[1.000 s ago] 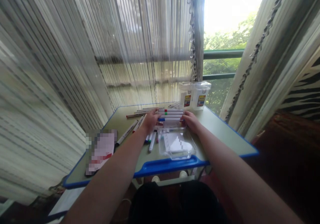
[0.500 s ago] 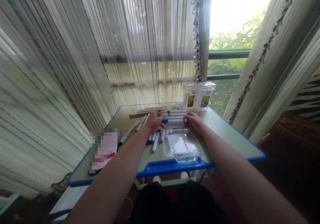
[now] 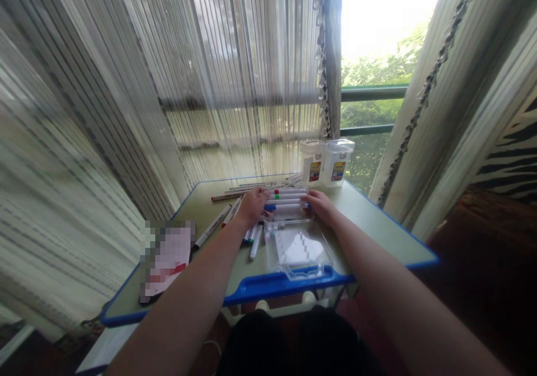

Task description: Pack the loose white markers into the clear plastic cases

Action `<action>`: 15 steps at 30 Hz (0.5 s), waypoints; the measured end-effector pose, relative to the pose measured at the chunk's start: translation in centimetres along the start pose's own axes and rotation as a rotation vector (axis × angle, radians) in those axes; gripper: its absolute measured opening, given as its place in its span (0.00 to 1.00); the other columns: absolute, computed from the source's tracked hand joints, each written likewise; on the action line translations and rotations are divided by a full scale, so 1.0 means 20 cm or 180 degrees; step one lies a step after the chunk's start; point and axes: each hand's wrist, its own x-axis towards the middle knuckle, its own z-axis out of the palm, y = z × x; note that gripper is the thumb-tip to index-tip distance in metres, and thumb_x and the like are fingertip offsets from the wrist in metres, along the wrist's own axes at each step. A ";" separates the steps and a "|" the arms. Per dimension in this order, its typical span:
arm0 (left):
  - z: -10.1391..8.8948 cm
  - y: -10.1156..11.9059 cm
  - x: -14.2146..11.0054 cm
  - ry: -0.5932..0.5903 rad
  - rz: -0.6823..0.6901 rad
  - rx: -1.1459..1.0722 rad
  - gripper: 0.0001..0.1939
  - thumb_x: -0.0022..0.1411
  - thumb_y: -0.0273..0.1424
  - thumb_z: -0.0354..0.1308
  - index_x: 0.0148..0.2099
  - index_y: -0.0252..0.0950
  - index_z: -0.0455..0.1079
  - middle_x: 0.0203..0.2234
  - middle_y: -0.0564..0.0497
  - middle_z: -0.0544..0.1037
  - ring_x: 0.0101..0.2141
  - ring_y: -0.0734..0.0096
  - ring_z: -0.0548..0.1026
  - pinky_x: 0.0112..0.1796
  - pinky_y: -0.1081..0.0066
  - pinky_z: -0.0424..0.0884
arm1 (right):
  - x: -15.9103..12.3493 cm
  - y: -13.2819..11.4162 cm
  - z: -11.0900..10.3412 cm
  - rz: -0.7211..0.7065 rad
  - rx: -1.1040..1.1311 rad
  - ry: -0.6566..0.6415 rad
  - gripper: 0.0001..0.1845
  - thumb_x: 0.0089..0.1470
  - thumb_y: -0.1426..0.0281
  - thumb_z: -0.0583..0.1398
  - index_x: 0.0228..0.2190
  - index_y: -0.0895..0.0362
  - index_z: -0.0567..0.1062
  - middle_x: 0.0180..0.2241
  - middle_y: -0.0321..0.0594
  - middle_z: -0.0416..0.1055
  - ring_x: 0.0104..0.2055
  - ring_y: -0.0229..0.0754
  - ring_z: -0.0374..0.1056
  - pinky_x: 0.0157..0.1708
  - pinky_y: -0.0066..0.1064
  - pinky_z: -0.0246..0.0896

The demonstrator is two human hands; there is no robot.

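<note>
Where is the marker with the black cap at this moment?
In the head view, the black-capped marker lies on the left side of the table, between the pixelated pink item and a red-capped marker beside the left hand.

Glossy clear plastic case [image 3: 298, 247]

Daylight enters through the overexposed window [image 3: 388, 23] beyond the worktop [image 3: 373, 222]; the lower right lies in deep shadow. Glare whitens the clear case [image 3: 300, 247]. Wide-angle distortion stretches the edges; fine detail is soft.
</note>
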 end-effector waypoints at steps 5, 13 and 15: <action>0.00 0.00 0.00 0.0053 0.0007 0.0086 0.08 0.55 0.33 0.56 0.34 0.33 0.68 0.19 0.54 0.71 0.15 0.74 0.71 0.13 0.76 0.67 | 0.00 0.00 0.00 0.0069 0.0095 0.0036 0.10 0.45 0.64 0.63 0.24 0.58 0.69 0.15 0.32 0.64 0.13 0.34 0.61 0.09 0.24 0.55; 0.02 0.03 -0.01 -0.0011 -0.0032 0.0002 0.05 0.54 0.29 0.53 0.33 0.33 0.66 0.18 0.55 0.69 0.15 0.77 0.69 0.14 0.79 0.65 | 0.03 0.02 -0.01 0.0171 -0.0068 0.0236 0.17 0.48 0.56 0.62 0.22 0.58 0.69 0.13 0.32 0.62 0.12 0.33 0.58 0.08 0.25 0.55; 0.02 0.05 -0.03 0.0008 -0.0053 -0.0019 0.04 0.54 0.29 0.53 0.32 0.33 0.66 0.18 0.55 0.69 0.14 0.78 0.68 0.14 0.79 0.65 | 0.02 0.01 -0.01 0.0133 -0.0151 0.0184 0.18 0.46 0.56 0.63 0.22 0.58 0.70 0.13 0.32 0.62 0.12 0.33 0.58 0.08 0.24 0.55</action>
